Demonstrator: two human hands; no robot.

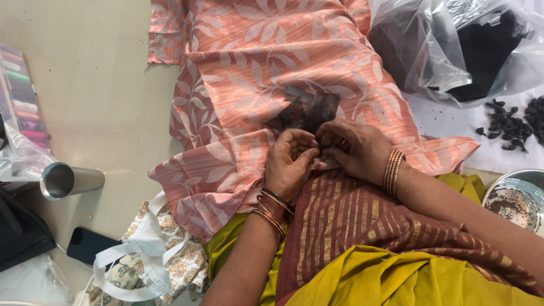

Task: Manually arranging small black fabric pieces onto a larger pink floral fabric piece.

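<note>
A salmon-pink cloth with a pale leaf pattern lies spread over my lap and the floor. On it sits a small piece of dark sheer net. My left hand and my right hand meet just below the net, fingers curled and pinching the net's lower edge against the pink cloth. Whether a needle is held is too small to tell. Bangles circle both wrists. A maroon striped cloth and mustard fabric cover my legs.
A steel tumbler lies on its side at left, near a box of coloured thread spools. A black phone and printed bag lie at lower left. A clear plastic bag, dark small pieces and a steel bowl sit right.
</note>
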